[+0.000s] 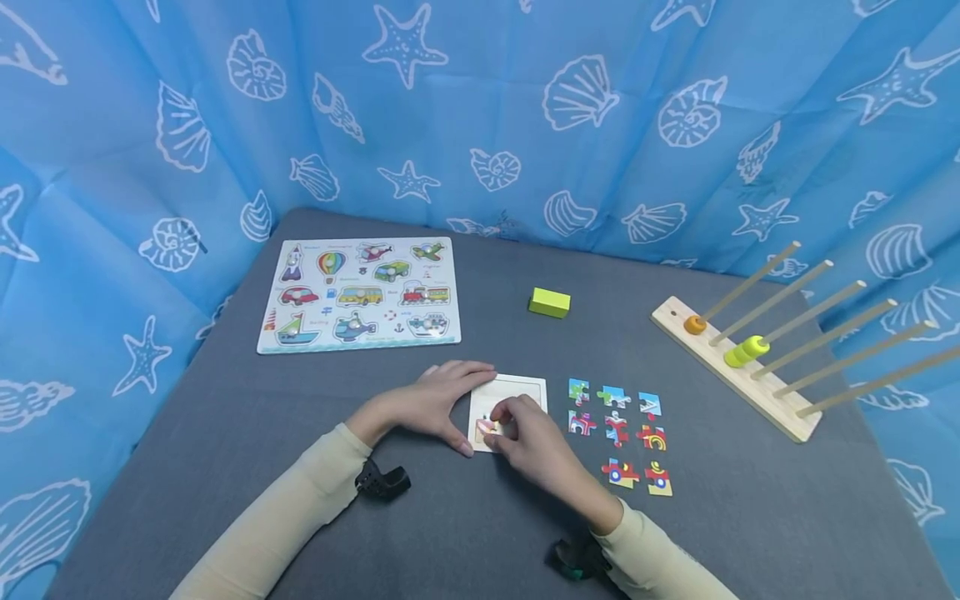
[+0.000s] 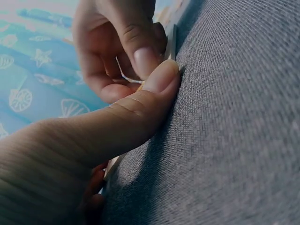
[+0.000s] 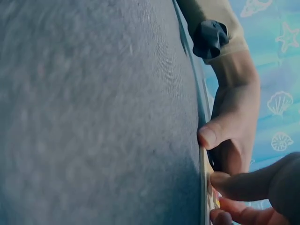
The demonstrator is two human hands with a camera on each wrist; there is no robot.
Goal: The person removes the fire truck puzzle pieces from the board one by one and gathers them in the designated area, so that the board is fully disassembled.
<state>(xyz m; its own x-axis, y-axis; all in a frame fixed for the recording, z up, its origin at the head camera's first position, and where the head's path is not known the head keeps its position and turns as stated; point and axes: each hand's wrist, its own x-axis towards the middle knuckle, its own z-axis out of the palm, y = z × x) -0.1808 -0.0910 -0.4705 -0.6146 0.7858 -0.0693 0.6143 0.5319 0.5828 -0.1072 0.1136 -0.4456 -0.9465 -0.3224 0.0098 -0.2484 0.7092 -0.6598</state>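
A small square wooden puzzle tray [image 1: 528,385] lies in front of me on the grey table. My left hand [image 1: 435,402] holds its left side, thumb at the near corner and fingers at the far edge. Over the tray's near left corner, my right hand [image 1: 534,437] pinches a colourful jigsaw piece [image 1: 486,426], partly covered by the fingertips. The left wrist view shows the left thumb [image 2: 161,77] close beside the right hand's fingers. Several loose jigsaw pieces [image 1: 617,430] are spread in rows to the right of the tray.
A vehicle peg puzzle board [image 1: 322,312] lies at the back left. Behind the tray sits a yellow-green block [image 1: 550,303]. At the right stands a wooden base [image 1: 780,408] with several slanting rods, an orange bead [image 1: 695,325] and yellow-green beads [image 1: 744,352]. A blue curtain [image 1: 480,108] hangs behind.
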